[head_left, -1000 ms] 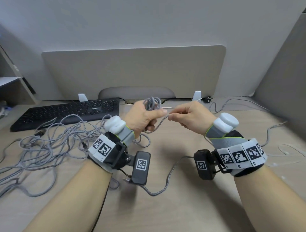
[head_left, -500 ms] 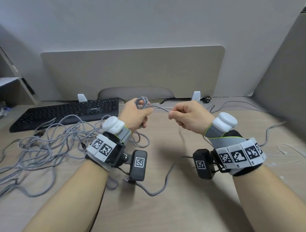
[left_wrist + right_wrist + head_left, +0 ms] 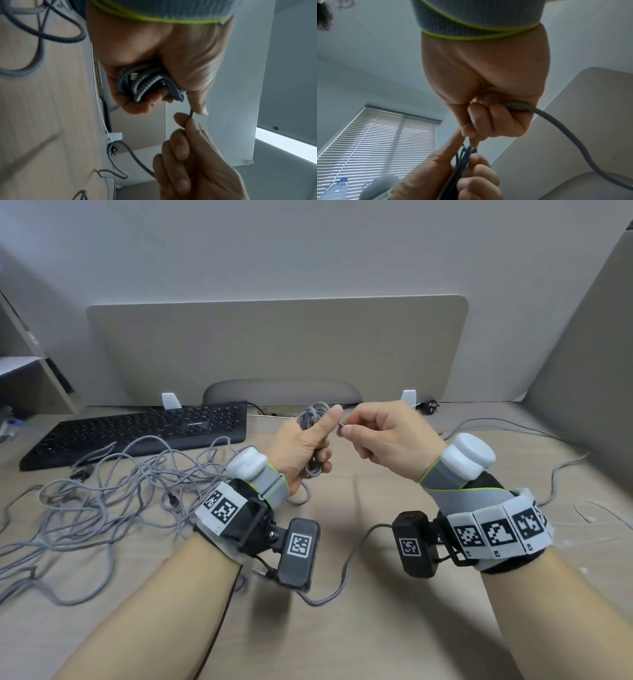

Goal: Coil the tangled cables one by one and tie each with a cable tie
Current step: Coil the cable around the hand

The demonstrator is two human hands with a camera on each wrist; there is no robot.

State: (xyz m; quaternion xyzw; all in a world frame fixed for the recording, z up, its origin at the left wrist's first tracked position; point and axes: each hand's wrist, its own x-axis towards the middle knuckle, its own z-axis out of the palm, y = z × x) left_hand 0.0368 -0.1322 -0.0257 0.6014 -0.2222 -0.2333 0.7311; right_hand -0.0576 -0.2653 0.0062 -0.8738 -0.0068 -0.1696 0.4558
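My left hand (image 3: 310, 445) is raised above the desk with the thumb up, gripping a small coil of grey braided cable (image 3: 311, 415). The left wrist view shows that coil (image 3: 145, 83) folded into several loops inside the fist. Just right of the left thumb tip, my right hand (image 3: 346, 430) pinches the same cable's free strand (image 3: 190, 115) between thumb and forefinger. From under the right hand (image 3: 488, 83) the cable's tail (image 3: 556, 121) hangs down, and it runs across the desk (image 3: 346, 563).
A big tangle of grey cables (image 3: 102, 494) covers the desk on the left, in front of a black keyboard (image 3: 144, 429). More loose cables (image 3: 561, 470) and thin pale strips (image 3: 603, 513) lie at the right. A divider panel (image 3: 274, 347) stands behind.
My right hand has slid along the strand towards the left hand, so the span between them has shrunk to almost nothing. The left hand turned thumb up, with the coil still in it.
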